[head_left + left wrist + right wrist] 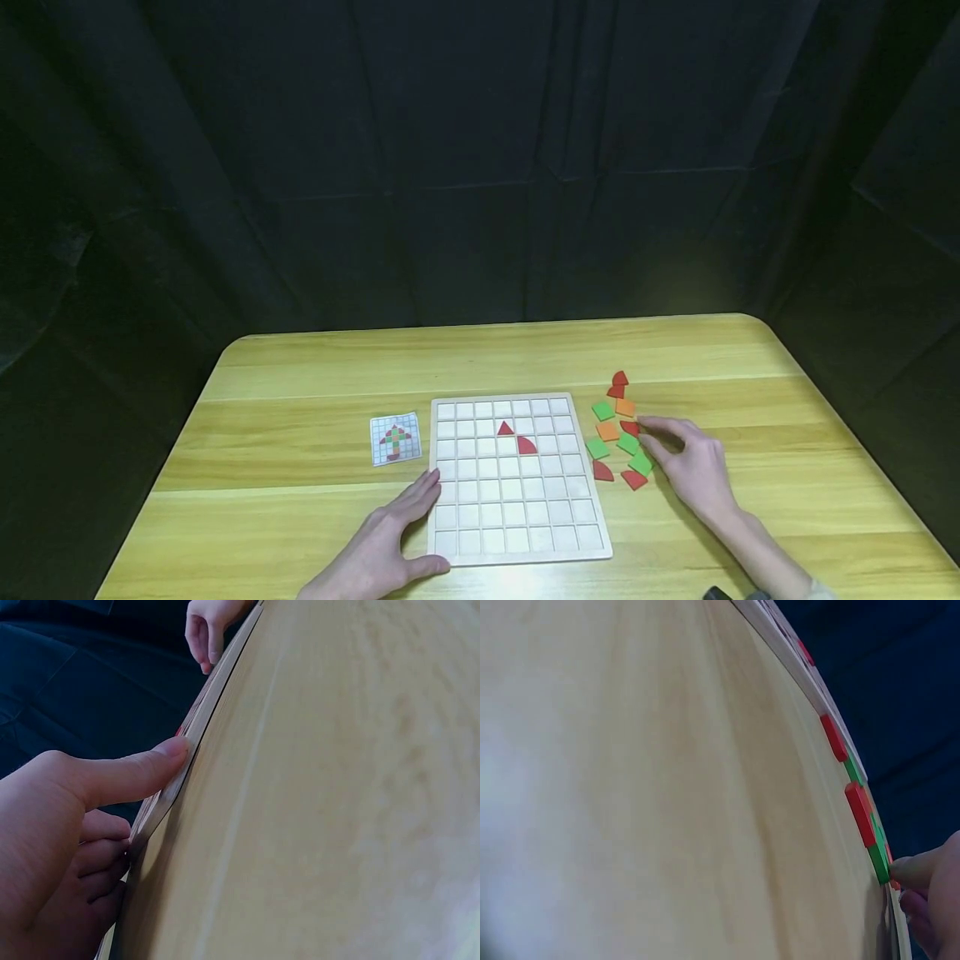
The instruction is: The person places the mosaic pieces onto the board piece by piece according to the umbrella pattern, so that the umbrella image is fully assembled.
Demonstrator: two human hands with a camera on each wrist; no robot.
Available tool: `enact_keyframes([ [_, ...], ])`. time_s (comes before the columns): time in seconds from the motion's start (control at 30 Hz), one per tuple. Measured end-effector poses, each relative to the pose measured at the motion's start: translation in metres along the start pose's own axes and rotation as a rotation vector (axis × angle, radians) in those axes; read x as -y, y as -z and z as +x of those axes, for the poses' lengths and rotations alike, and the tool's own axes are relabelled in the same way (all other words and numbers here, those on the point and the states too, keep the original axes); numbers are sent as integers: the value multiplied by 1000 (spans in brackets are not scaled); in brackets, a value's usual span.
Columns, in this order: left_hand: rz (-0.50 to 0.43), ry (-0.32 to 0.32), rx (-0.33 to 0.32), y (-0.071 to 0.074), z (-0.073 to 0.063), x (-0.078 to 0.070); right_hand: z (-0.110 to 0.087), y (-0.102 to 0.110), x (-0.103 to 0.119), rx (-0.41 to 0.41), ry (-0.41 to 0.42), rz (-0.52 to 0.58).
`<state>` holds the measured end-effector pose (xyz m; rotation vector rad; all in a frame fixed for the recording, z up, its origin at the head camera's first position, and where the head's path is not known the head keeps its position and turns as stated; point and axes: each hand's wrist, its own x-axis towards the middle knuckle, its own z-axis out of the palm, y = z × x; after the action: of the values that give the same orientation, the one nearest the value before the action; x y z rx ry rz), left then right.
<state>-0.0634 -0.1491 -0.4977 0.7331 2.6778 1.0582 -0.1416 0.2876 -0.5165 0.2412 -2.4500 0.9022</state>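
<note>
My left hand (386, 537) steadies the white grid board (491, 492). Its fingers lie along the left edge, and the thumb rests at the near left corner. In the left wrist view that thumb (161, 759) presses on the board's rim. On the board are a red triangle tile (505, 428) and a red quarter-circle tile (527, 445). To the right, my right hand (693, 467) pinches another red quarter-circle tile (630, 428) among the loose pieces, thumb and forefinger at its right end. In the right wrist view the fingertips (904, 868) partly hide it.
Around that tile lie green square tiles (627, 443), orange square tiles (607, 431) and more red quarter-circle tiles (603, 471). Left of the board is a pattern card (378, 450) with a small coloured figure. A black curtain (480, 167) hangs behind the wooden table (247, 467).
</note>
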Motion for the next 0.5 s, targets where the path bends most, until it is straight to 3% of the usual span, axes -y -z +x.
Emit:
enact_keyframes([
  [0.27, -14, 4, 10, -1, 0, 0, 4, -2, -2, -24, -51, -42],
  [0.5, -11, 12, 11, 0, 0, 0, -1, -5, 9, -86, 34, -44],
])
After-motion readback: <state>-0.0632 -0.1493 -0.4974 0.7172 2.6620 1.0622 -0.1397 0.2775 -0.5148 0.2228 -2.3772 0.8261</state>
